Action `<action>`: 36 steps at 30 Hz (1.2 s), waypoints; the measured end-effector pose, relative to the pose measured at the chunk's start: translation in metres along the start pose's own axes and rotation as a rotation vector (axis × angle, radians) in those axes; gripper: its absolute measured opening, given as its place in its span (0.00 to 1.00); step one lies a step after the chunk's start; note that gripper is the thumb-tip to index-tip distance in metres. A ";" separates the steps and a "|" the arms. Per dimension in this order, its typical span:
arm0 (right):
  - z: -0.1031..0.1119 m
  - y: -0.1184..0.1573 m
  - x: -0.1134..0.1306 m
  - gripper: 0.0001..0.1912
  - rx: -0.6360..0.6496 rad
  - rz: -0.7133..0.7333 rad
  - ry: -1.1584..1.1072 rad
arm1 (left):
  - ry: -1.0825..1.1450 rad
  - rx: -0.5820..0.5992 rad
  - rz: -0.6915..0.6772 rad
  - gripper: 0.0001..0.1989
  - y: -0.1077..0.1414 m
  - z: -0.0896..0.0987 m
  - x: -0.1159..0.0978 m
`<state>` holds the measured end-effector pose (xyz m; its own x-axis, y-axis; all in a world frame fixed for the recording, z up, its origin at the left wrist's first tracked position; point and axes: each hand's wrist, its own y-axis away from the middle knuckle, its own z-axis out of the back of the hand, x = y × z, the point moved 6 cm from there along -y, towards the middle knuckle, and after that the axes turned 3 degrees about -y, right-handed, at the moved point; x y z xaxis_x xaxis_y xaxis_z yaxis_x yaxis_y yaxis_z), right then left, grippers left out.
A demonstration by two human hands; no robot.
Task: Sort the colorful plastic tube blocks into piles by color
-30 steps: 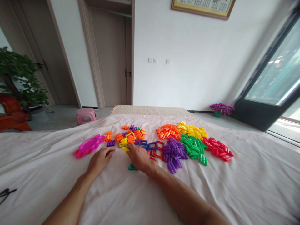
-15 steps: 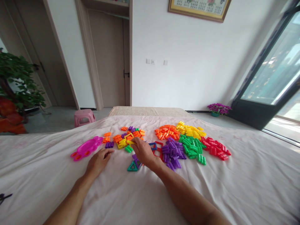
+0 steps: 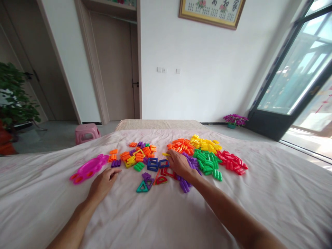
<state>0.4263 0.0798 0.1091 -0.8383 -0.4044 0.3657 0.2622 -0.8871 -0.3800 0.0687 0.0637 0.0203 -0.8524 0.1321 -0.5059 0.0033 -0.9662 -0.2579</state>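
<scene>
My left hand (image 3: 102, 183) rests on the cloth with nothing visible in it, its fingers loosely extended, just below a few purple blocks (image 3: 116, 163). A pink paw-shaped tray (image 3: 92, 167) lies to its left. My right hand (image 3: 178, 162) is closed on a thin yellow plastic piece (image 3: 166, 154) that sticks out left of the fingertips. Below that hand are red frame tiles (image 3: 169, 173), partly covered. Blue square frames (image 3: 152, 164) lie to its left, and a purple block pile (image 3: 192, 162) is partly hidden behind it.
Sorted piles of orange (image 3: 180, 145), yellow (image 3: 204, 143), green (image 3: 207, 162) and red blocks (image 3: 232, 162) lie on the right. A mixed pile (image 3: 140, 154) is left of centre. Nearer me are a teal triangle (image 3: 142, 186) and a red arched tile (image 3: 161, 180). A pink stool (image 3: 86, 133) stands beyond.
My right hand has moved right from the mixed pile, carrying the yellow piece, uncovering the blue frames and the red arched tile. The left hand stays at its place, and the view has shifted slightly.
</scene>
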 end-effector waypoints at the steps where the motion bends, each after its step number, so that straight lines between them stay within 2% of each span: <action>1: 0.006 -0.002 -0.011 0.10 -0.018 -0.033 0.036 | -0.004 -0.002 -0.004 0.16 0.000 0.000 0.000; 7: 0.041 -0.016 -0.071 0.13 -0.125 -0.290 0.206 | -0.020 -0.011 -0.010 0.16 0.002 0.001 -0.003; 10: 0.047 -0.019 -0.085 0.14 -0.152 -0.362 0.204 | -0.021 -0.019 -0.013 0.16 0.001 0.002 -0.004; 18: 0.046 -0.023 -0.110 0.17 -0.145 -0.472 0.215 | -0.001 -0.030 -0.012 0.16 0.001 0.003 -0.004; 24: 0.076 -0.035 -0.161 0.23 -0.209 -0.658 0.206 | -0.017 -0.003 0.001 0.16 0.001 0.001 -0.001; 28: 0.095 -0.028 -0.194 0.26 -0.268 -0.794 0.158 | -0.011 -0.001 0.002 0.16 0.001 0.000 0.000; 32: 0.093 -0.016 -0.197 0.24 -0.334 -0.757 0.091 | -0.022 -0.009 -0.005 0.16 0.000 0.000 -0.001; 36: 0.070 -0.017 -0.164 0.20 -0.319 -0.549 0.013 | -0.033 -0.003 -0.003 0.16 0.000 0.001 -0.002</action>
<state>0.5925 0.1450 0.1149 -0.8165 0.0955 0.5694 -0.3614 -0.8537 -0.3750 0.0697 0.0635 0.0220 -0.8690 0.1276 -0.4782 0.0024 -0.9651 -0.2620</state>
